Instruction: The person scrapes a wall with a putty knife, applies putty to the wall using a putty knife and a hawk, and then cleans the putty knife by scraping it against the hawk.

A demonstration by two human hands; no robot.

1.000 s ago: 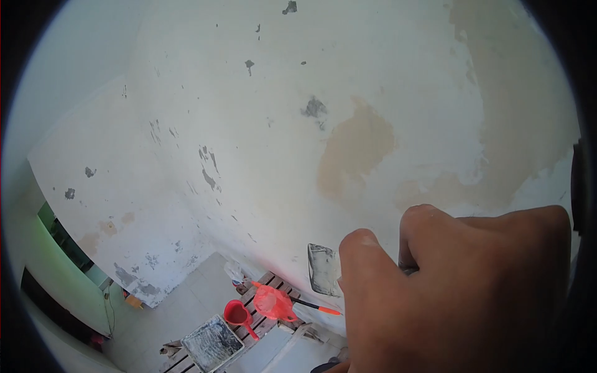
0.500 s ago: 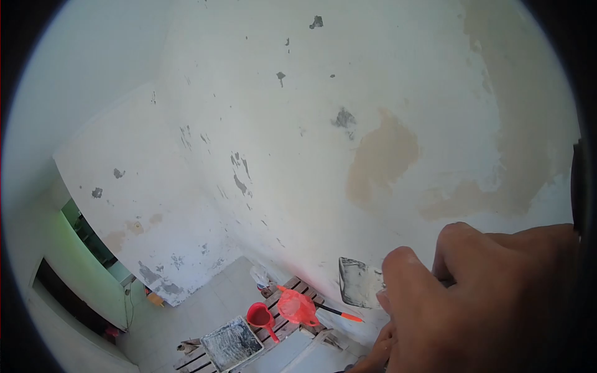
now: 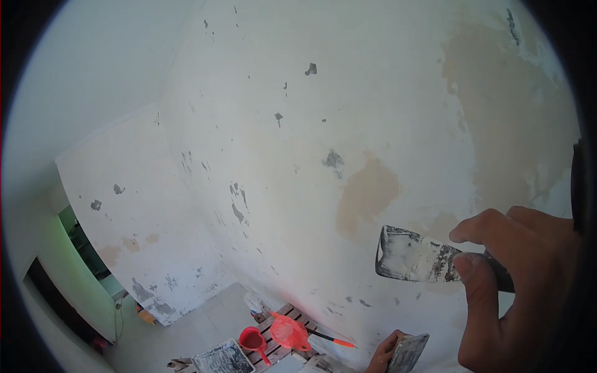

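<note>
At the right, my right hand (image 3: 510, 267) grips the dark handle of a putty knife (image 3: 416, 255), thumb and fingers closed around it. Its wide blade points left, smeared with white putty, in front of the wall (image 3: 280, 186). Low in the view, my left hand (image 3: 384, 354) is partly cut off by the bottom edge. It holds a second flat, putty-smeared scraper (image 3: 408, 353), whose handle is hidden. The wall carries grey chipped spots and beige patches (image 3: 370, 196), one of them just above the putty knife's blade.
Below, a slatted wooden bench (image 3: 289, 314) bears a red dipper (image 3: 253, 340), a red plastic container (image 3: 290, 331) and a black-and-orange handled tool (image 3: 333, 339). A putty-coated tray (image 3: 224, 357) stands near them. A doorway (image 3: 65, 304) opens at the lower left.
My view has tilted upward, so the wall marks sit lower. The putty knife in my right hand has turned and come into fuller view. The scraper in my left hand now shows below.
</note>
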